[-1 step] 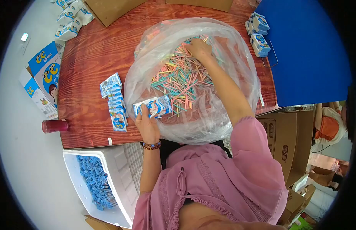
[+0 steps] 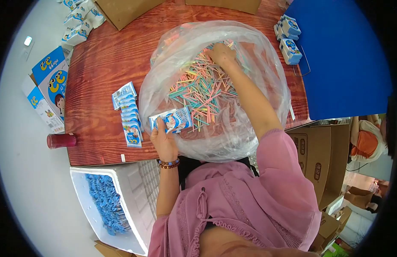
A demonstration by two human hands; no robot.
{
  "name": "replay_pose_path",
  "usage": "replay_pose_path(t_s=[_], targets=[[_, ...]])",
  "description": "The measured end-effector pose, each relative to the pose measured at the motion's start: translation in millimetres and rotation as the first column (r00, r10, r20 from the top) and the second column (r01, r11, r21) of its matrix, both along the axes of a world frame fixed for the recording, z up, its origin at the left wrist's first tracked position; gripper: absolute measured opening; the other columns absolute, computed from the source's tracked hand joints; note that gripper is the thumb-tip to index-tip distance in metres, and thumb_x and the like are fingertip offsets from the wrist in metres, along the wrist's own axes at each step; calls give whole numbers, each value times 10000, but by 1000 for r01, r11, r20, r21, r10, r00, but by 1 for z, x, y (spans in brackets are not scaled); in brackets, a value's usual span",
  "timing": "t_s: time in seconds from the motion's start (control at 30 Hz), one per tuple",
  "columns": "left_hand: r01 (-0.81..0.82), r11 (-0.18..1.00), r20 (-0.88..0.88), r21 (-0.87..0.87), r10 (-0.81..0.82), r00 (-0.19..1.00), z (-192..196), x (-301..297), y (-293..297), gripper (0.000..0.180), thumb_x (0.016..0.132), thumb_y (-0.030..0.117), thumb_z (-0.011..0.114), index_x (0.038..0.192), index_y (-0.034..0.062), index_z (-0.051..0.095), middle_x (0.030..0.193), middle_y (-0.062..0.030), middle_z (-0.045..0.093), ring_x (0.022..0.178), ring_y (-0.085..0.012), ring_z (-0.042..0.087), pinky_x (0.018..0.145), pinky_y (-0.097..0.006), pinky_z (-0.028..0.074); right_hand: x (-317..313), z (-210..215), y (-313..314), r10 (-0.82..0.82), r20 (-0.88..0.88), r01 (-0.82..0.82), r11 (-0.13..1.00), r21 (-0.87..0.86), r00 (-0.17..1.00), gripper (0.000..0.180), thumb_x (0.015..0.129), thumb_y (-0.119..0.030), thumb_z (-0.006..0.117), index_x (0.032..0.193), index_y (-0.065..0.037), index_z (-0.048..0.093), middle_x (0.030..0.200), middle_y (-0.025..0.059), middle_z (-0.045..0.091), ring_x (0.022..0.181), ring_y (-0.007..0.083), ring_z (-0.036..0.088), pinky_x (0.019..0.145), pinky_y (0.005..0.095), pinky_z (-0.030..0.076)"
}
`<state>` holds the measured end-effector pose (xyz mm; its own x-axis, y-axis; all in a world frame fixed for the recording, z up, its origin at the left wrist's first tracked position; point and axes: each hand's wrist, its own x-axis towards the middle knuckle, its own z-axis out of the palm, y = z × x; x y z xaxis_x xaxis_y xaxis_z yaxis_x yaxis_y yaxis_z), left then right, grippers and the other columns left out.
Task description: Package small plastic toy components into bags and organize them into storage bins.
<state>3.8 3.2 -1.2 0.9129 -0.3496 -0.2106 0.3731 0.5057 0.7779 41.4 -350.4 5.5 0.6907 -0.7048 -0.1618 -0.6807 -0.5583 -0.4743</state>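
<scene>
A large clear plastic bag (image 2: 273,79) lies spread open on the table, filled with thin pink, yellow and teal sticks (image 2: 202,88). At its near left edge, my left hand (image 2: 165,143) grips blue-and-white packets (image 2: 178,119) that overlap, with the thumb on top. Deep in the far part of the bag, my right hand (image 2: 223,55) reaches in among the sticks with its fingers bent. The fingertips are partly hidden, so what they hold cannot be made out. Left of the bag, a row of overlapping similar packets (image 2: 130,115) lies on the wood.
The red-brown wooden table (image 2: 104,60) has cardboard (image 2: 130,10) at its far edge. Stacked packets (image 2: 289,51) stand by a blue panel (image 2: 339,64) on the right. A red-lidded jar (image 2: 61,141) is left. Below, a white foam box (image 2: 74,188) holds blue packets; cartons (image 2: 312,154) stand right.
</scene>
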Motion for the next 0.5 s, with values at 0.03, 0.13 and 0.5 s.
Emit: replay_pose_path(t_s=[0.03, 0.13, 0.5], targets=[[-7, 999, 2, 47, 7, 1000, -1, 5, 2, 192, 968, 249, 580, 988, 70, 648, 987, -29, 685, 876, -126, 637, 780, -329, 501, 8, 6, 5, -41, -48, 38, 997, -63, 998, 475, 828, -467, 595, 1094, -88, 697, 1214, 153, 634, 1158, 330, 580, 921, 633, 395], [-24, 999, -33, -27, 23, 999, 4, -11, 2, 178, 980, 169, 551, 1014, 13, 630, 984, -62, 678, 883, -128, 643, 776, -313, 533, 11, 22, 17, 16, -163, -32, 995, -97, 987, 414, 841, -385, 575, 1096, -82, 697, 1228, 141, 630, 1164, 328, 576, 942, 627, 379], [-42, 999, -46, -3, 42, 998, 2, -2, 6, 185, 978, 159, 553, 1048, 7, 632, 1001, -61, 676, 879, -129, 645, 773, -302, 534, 27, 3, 20, 92, -154, -116, 981, -154, 984, 390, 861, -240, 514, 1150, -20, 655, 1265, 173, 599, 1156, 341, 581, 962, 582, 396]])
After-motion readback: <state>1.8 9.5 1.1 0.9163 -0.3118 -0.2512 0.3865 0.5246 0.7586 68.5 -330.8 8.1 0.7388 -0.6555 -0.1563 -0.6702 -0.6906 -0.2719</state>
